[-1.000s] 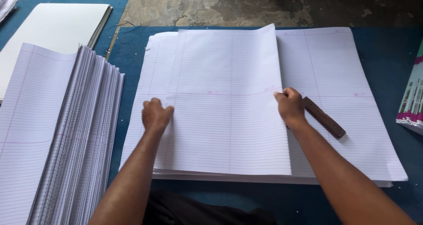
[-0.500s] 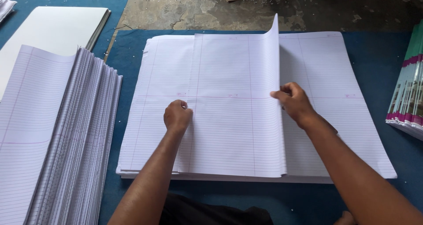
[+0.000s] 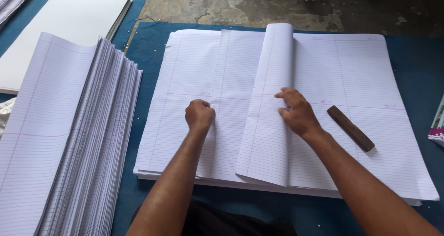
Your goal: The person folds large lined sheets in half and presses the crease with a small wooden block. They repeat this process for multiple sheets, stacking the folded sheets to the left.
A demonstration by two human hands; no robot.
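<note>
A wide stack of large ruled sheets (image 3: 360, 79) lies in front of me on a blue mat. The top sheet (image 3: 270, 102) is folded over leftward, its curved fold near the far edge. My right hand (image 3: 298, 113) presses on the folded sheet, fingers spread on it. My left hand (image 3: 200, 116) rests as a fist on the left part of the sheet, holding it down. A dark brown flat stick (image 3: 350, 128) lies on the paper just right of my right hand.
A tall fanned stack of folded ruled sheets (image 3: 69, 139) stands at the left. White boards (image 3: 60, 32) lie at the far left. Colourful book edges (image 3: 437, 125) show at the right border. Bare concrete floor (image 3: 277, 5) lies beyond the blue mat (image 3: 416, 46).
The top sheet's right half has been swung further left and now lies folded over. My right hand moved left with it, away from the stick. My left hand shifted slightly right.
</note>
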